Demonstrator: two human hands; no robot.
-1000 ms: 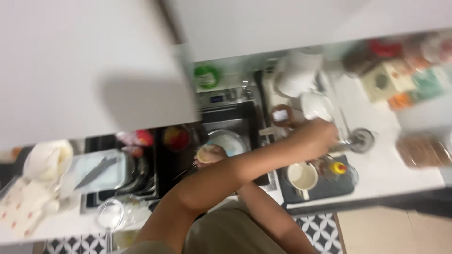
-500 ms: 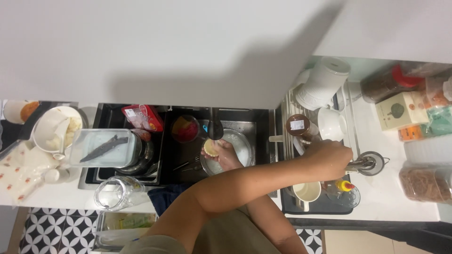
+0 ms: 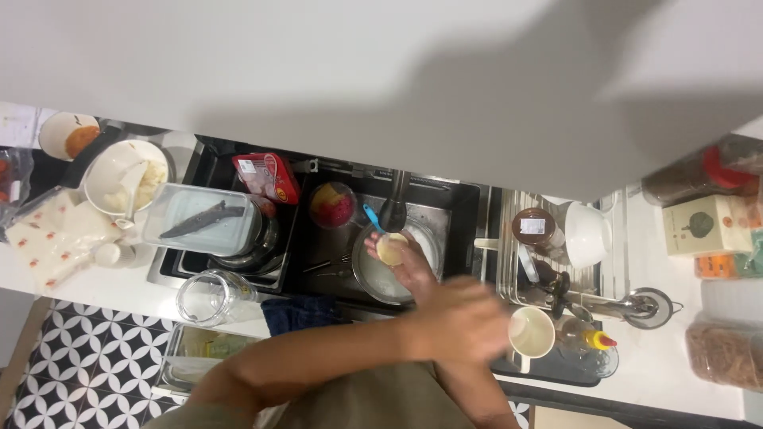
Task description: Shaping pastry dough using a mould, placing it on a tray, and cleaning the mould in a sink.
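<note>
Right arm has pulled back from the tap; right hand (image 3: 465, 322) is now a blur over the sink edge, grip can't tell. Left hand (image 3: 401, 260) cups a pale round sponge (image 3: 391, 249) above the steel bowl (image 3: 397, 266) in the black sink (image 3: 465, 214). Risk: the swinging arm clips the white mug (image 3: 531, 332) nearby on the worktop.

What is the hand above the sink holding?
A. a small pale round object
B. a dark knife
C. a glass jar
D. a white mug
A: the hand over the sink cups a small pale round object in its palm; the white mug stands on the counter to the right, untouched.
</note>
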